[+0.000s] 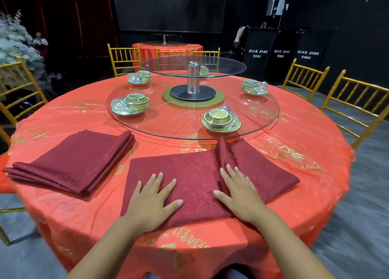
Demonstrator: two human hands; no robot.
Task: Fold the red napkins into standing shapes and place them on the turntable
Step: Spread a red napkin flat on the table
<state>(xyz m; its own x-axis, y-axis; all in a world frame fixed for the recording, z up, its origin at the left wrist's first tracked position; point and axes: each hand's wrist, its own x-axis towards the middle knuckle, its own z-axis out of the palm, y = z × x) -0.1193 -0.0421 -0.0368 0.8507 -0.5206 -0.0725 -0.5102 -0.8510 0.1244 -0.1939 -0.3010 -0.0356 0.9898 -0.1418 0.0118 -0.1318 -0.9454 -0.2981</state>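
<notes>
We press napkin flat at near table edge, left hand and right hand both released, fingers straight. Risk: raised pleat under right fingers slips, crease skews, shape won't stand on turntable.

A round counter fills mid-frame, draped in an orange cloth printed with gold. Green-and-white bowl sets sit toward its middle: one at centre, one left of centre, and two higher up. Around it stand gold chairs, at upper left and at the right edge. A dark screen spans the top, with white foliage at upper left and black cases with white lettering at upper right.
</notes>
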